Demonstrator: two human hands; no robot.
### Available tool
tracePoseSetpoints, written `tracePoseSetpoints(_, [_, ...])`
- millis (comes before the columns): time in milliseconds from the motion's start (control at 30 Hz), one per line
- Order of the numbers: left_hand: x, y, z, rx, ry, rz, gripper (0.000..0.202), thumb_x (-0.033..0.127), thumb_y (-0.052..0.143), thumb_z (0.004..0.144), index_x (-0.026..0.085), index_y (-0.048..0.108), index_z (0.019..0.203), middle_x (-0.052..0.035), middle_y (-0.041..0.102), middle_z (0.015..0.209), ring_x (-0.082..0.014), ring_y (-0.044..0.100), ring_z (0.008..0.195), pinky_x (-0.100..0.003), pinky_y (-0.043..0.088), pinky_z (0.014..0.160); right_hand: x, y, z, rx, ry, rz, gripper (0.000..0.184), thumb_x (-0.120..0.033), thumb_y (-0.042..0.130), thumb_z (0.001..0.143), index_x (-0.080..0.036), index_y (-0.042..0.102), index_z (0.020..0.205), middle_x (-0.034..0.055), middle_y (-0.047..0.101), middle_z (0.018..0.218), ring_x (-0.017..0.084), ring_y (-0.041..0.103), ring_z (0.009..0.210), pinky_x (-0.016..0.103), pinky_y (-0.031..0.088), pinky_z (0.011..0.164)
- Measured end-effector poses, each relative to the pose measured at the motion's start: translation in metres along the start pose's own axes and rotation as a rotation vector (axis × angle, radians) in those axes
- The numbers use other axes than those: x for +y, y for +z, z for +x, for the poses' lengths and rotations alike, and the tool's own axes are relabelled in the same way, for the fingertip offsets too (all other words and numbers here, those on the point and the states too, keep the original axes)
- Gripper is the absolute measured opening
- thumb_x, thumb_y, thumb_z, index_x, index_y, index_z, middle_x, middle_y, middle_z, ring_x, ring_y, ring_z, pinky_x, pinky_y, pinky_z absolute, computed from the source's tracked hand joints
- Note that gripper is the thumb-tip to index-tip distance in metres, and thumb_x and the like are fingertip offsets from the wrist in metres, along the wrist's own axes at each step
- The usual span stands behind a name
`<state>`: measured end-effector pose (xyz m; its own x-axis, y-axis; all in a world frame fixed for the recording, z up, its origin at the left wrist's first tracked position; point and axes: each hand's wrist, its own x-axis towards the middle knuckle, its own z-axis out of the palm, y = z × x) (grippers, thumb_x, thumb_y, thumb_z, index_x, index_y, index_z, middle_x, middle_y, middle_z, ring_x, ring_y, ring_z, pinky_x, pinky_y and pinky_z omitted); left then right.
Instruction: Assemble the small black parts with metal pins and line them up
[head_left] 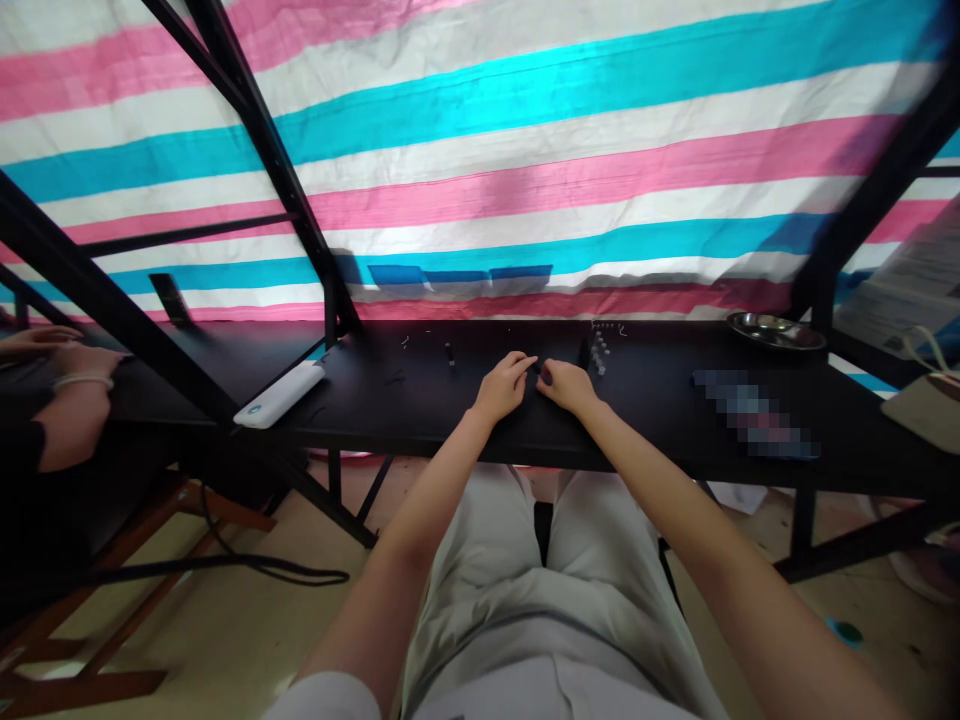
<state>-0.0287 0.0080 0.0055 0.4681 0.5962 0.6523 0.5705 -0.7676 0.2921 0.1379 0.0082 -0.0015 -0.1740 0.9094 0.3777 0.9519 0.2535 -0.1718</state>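
Note:
Over the black table, my left hand (pixel 505 387) and my right hand (pixel 568 386) nearly meet at the fingertips. A small dark piece (pixel 536 368) shows between them, too small to name. My right hand is curled closed with its fingertips at this piece. The left index finger points toward the right hand while the other fingers are bent in; what they pinch, if anything, is hidden. Right of my right hand, several small clear pieces (pixel 599 355) stand in rows by a dark upright block (pixel 584 352). To the left stands a small dark cylinder (pixel 450 354) with a pale base.
A white elongated case (pixel 281 394) lies at the table's left end. A shiny metal dish (pixel 776 331) sits at the back right, with a blurred flat object (pixel 754 415) nearer. Black frame posts (pixel 262 150) rise at both sides. Another person's hand (pixel 82 365) is at far left.

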Motion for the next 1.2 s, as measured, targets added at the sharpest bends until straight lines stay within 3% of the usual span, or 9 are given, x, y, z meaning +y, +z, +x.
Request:
tracePoseSetpoints(267, [-0.0019,-0.0015,-0.0008,0.016,-0.021,-0.011,0.042,0.011,0.039,0.085,0.022,0.053,0.124,-0.0064,0.055,0.117,-0.0141,0.055,0.104,-0.024,0.046,0.087,0.0031,-0.0003,-0.0030,0.094,-0.019,0.091,0.015,-0.031,0.050,0.079,-0.019,0.058,0.083,0.0032,0.064,0.079,0.015,0.056,0.070,0.024,0.031,0.058])
tracePoseSetpoints(700, [-0.0006,-0.0012,-0.0012,-0.012,-0.012,0.012,0.052,0.009,0.040,0.082,0.024,0.047,0.131,-0.0054,0.051,0.127,-0.0164,0.053,0.113,-0.027,0.046,0.094,0.0055,0.0020,-0.0029,0.126,-0.018,0.125,0.016,-0.033,0.049,0.078,-0.019,0.057,0.081,0.0021,0.062,0.074,0.014,0.053,0.064,0.024,0.031,0.057])
tracePoseSetpoints(1200, [-0.0022,-0.0011,-0.0023,-0.039,-0.010,-0.052,0.049,0.010,0.041,0.082,0.024,0.049,0.128,-0.0051,0.052,0.127,-0.0171,0.053,0.113,-0.029,0.045,0.097,0.0065,0.0002,-0.0043,0.113,-0.023,0.121,0.016,-0.032,0.049,0.078,-0.019,0.058,0.081,0.0028,0.062,0.073,0.015,0.053,0.065,0.024,0.030,0.057])
